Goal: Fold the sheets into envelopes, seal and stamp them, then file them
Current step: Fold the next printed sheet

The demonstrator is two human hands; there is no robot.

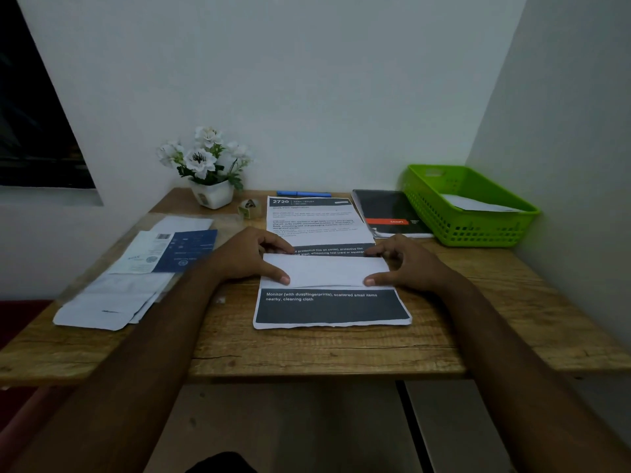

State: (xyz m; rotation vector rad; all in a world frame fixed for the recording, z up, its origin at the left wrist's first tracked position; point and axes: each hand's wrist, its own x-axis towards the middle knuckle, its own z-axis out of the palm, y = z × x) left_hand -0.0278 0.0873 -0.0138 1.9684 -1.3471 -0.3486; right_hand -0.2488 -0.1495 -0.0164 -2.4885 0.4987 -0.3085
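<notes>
Both hands pin the folded white paper strip (324,269): left hand (251,257) on its left end, right hand (401,264) on its right, equally near. Strip's long axis runs left-right, mid wooden table (307,349), atop printed sheet (329,307). Fingers flat, spread, gripping nothing.

left hand (251,256) and right hand (408,264) lie flat, fingers spread.
</notes>
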